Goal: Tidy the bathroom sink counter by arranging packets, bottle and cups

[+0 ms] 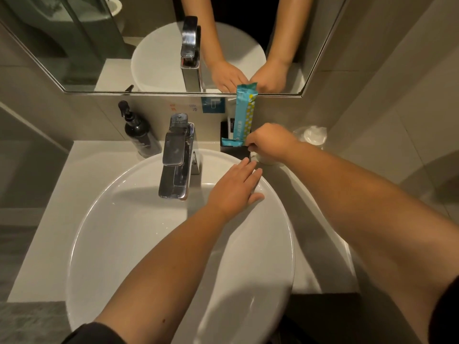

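Note:
A tall teal packet point(244, 112) stands upright in a black holder point(232, 148) against the back wall, right of the tap. A second teal packet point(232, 142) lies across the holder's top. My right hand point(269, 141) pinches near that packet's right end at the holder's edge, fingers closed. A wrapped white cup point(311, 136) sits behind my right wrist; another cup point(267, 160) shows under the hand. My left hand point(234, 188) hovers flat and empty over the basin's right rim. A black pump bottle point(140, 135) stands left of the tap.
A chrome tap point(177, 157) rises at the back of the white round basin point(124, 219). A mirror point(159, 45) spans the wall above. The counter point(44, 244) is narrow, with a wall close on the right.

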{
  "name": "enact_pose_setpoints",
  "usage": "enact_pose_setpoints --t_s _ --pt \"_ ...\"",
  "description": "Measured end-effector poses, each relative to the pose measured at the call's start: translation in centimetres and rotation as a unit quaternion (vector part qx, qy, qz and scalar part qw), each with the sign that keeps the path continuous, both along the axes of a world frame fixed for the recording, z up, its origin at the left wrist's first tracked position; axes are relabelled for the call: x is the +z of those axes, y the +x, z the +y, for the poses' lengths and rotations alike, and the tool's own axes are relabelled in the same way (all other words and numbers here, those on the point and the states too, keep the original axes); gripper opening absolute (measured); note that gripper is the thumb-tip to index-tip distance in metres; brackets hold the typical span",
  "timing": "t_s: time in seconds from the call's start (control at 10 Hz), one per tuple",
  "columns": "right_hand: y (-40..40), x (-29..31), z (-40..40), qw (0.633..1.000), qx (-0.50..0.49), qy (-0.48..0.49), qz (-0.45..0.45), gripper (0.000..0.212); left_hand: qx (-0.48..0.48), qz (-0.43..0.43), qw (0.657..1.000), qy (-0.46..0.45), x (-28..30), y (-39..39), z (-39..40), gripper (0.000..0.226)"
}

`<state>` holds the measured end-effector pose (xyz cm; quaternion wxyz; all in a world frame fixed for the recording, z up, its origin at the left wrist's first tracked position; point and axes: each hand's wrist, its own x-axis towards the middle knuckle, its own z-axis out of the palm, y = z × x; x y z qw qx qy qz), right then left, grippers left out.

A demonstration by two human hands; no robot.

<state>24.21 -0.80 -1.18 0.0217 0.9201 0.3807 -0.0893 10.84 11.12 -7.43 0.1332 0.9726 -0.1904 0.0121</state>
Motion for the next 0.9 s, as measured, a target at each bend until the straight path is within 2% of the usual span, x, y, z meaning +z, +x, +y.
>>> enact_pose_setpoints --t_s 0.2,0.6,0.9 --pt "0.0 -0.2 -0.1 1.0 0.003 0.003 -0.004 0.023 0.0 0.0 1.0 0.006 0.2 -0.1 -0.1 0.064" --pt "-0.2 -0.3 -0.1 1.0 -0.002 -0.001 -0.012 0.017 0.007 0.026 0.999 0.017 0.7 -0.2 -0.2 0.065" --pt "-1.1 0.1 -1.3 0.999 -0.034 0.041 -0.007 0.036 0.001 0.066 0.998 0.016 1.1 0.0 0.1 0.066"
